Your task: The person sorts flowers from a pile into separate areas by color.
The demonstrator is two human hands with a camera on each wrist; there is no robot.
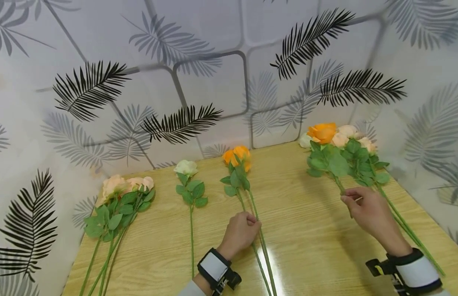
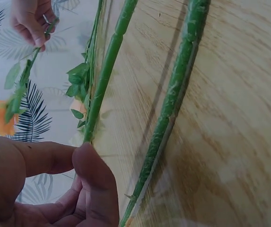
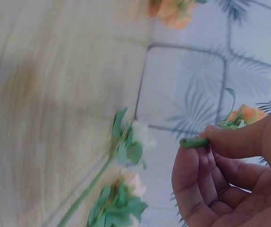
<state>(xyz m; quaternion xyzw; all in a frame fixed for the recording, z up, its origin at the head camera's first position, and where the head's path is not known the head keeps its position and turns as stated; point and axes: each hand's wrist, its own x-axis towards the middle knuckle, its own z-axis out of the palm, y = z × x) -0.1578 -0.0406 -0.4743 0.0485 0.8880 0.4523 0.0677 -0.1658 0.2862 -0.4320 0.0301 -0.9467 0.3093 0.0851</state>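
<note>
My left hand (image 1: 240,232) pinches the stem of one of two orange roses (image 1: 240,155) in the middle of the table. In the left wrist view, thumb and forefinger meet on that green stem (image 2: 108,64), and a second stem (image 2: 170,106) runs alongside it. On the right, my right hand (image 1: 373,216) holds another orange rose (image 1: 322,132) by its stem, bloom pointing toward the wall. The cut stem end (image 3: 192,142) pokes out between thumb and fingers in the right wrist view. Pale peach roses (image 1: 367,144) lie beside and partly behind the held rose.
A single white rose (image 1: 186,167) lies left of the middle pair. Several peach roses (image 1: 115,187) are bunched at the table's left side. Behind the wooden table (image 1: 288,197) rises a wall (image 1: 214,94) with a leaf pattern.
</note>
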